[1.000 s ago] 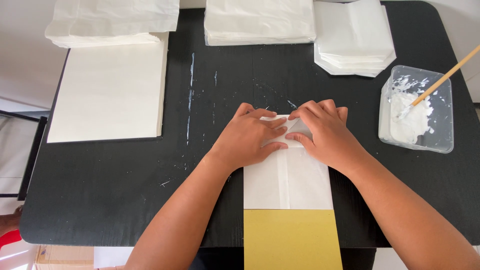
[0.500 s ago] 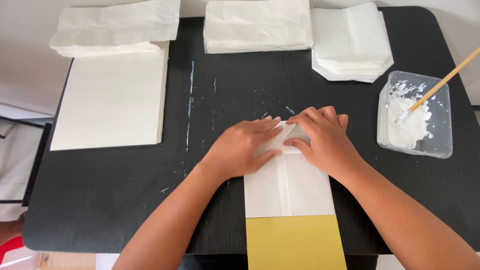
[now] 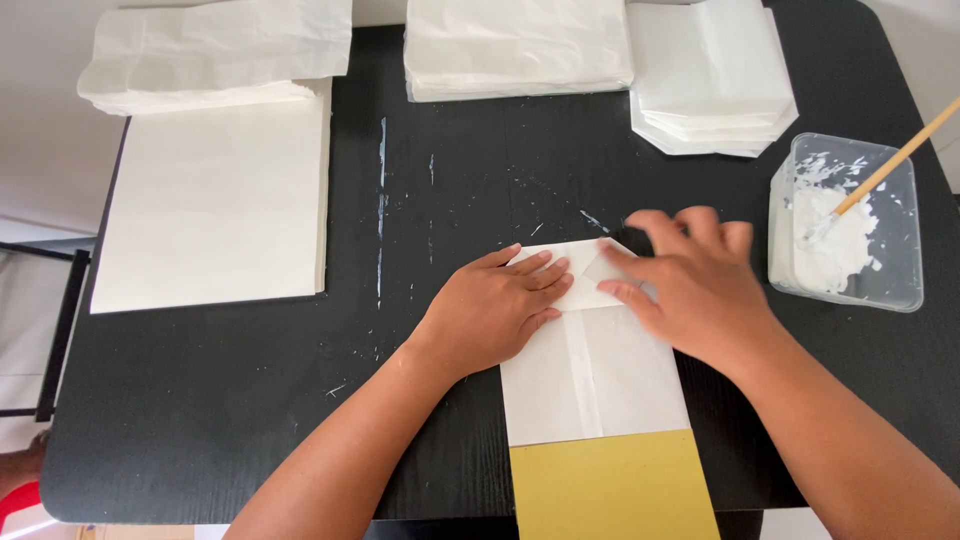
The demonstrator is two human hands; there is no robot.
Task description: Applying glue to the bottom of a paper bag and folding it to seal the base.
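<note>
Black wood-grain table (image 3: 250, 420), top streaked with dried white paste smears, pale floor showing past its left edge along with a dark chair or frame leg (image 3: 62, 330). Using the half-folded white paper bag (image 3: 590, 375) at centre front as reference: its top end is folded into a pointed flap, a centre seam runs down it, and a yellow-gold card (image 3: 612, 487) sticks out of its near end, reaching the table's front edge. Your left hand (image 3: 495, 310) lies flat on the bag's upper left, fingers together and stretched out, pressing the fold down. Your right hand (image 3: 695, 285) is at the bag's upper right, fingers slightly spread and motion-blurred, tips on or just over the flap; can't tell if it's pressing. Neither hand grips anything. Far left of the bag: a stack of flat cream sheets (image 3: 210, 200), with a pile of rumpled white bags (image 3: 215, 50) behind it. Straight behind the bag, at the far edge: a neat stack of folded white bags (image 3: 515, 45). Behind and right: a stack of white pieces with angled corners (image 3: 710, 80). Right of the bag: a clear plastic tub (image 3: 850, 220) of white paste, wooden stick (image 3: 890, 165) leaning in it.
</note>
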